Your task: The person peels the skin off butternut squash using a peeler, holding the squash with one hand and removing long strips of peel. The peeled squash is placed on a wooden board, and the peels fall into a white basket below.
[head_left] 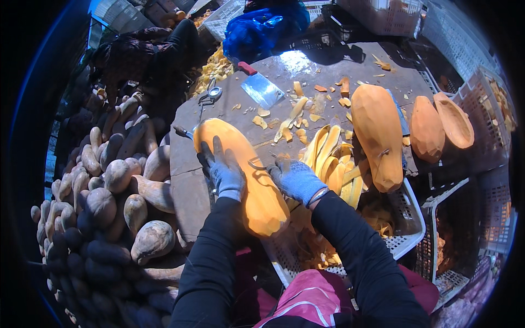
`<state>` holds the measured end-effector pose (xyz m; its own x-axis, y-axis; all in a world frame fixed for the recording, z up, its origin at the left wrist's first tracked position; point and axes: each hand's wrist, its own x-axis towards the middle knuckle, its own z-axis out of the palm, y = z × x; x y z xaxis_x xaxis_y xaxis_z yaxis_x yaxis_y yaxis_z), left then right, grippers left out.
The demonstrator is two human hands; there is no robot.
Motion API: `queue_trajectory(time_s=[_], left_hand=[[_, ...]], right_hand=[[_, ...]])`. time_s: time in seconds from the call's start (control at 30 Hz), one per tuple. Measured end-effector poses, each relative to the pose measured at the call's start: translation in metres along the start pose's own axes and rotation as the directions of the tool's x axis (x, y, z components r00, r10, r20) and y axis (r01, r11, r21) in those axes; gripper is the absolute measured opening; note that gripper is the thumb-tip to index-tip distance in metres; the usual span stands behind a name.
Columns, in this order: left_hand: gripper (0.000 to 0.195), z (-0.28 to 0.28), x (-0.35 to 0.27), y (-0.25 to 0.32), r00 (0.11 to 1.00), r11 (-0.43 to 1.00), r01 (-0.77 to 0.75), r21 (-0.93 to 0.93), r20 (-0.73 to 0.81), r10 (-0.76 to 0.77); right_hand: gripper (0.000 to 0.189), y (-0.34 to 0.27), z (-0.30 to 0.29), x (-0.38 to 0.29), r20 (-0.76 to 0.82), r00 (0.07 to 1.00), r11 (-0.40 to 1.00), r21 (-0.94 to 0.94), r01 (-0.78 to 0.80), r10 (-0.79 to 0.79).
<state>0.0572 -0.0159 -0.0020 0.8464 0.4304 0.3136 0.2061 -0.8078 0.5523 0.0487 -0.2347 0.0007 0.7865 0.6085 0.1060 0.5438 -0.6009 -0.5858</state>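
Note:
A long peeled orange squash [246, 176] lies slantwise before me, its lower end over the table's near edge. My left hand [221, 168], in a grey-blue work glove, presses on its upper left side with the fingers spread. My right hand [293, 176], gloved alike, is closed on a small peeler with a curved metal loop [257, 165]; the loop is over the squash's right side. The peeler's handle is mostly hidden in my fist. Right of it, long strips of peel [328, 160] hang over a white plastic crate [410, 221]. Another peeled squash [375, 127] lies farther right.
A cleaver with a red handle [262, 90] and peel scraps lie on the table [184, 164]. Unpeeled squashes [117, 176] are heaped at the left. Two hollowed or cut pieces [453, 119] lie right. A blue plastic bag [262, 28] and a person in dark clothes [139, 53] are beyond.

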Motion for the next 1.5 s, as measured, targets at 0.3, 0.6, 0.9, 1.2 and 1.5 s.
queue_trajectory(time_s=[0.3, 0.6, 0.9, 1.2, 1.5], left_hand=[[0.05, -0.012, -0.004, 0.011, 0.993, 0.988, 0.096, 0.123, 0.061, -0.104], [0.055, -0.014, -0.004, 0.015, 0.994, 0.984, 0.05, 0.17, 0.087, -0.065], [0.053, -0.021, -0.008, -0.003, 0.997, 0.964, 0.054, 0.262, 0.033, -0.065], [0.051, -0.024, -0.007, 0.028, 0.995, 0.991, 0.04, 0.13, 0.082, -0.051], [0.049, -0.008, 0.003, 0.005, 0.999, 1.0, -0.002, 0.013, -0.039, 0.002]], right_hand=[[0.033, -0.075, 0.058, -0.258, 0.443, 0.823, 0.887, 0.118, -0.446, 0.355], [0.028, -0.075, 0.087, -0.161, -0.179, 0.88, 0.87, 0.328, -0.369, 0.441], [0.023, -0.092, 0.071, -0.165, -0.233, 0.822, 0.812, 0.434, -0.391, 0.52], [0.032, -0.089, 0.128, -0.238, -0.076, 0.759, 0.759, 0.171, -0.629, 0.646], [0.036, -0.056, 0.102, -0.195, -0.005, 0.874, 0.874, -0.033, -0.485, 0.485]])
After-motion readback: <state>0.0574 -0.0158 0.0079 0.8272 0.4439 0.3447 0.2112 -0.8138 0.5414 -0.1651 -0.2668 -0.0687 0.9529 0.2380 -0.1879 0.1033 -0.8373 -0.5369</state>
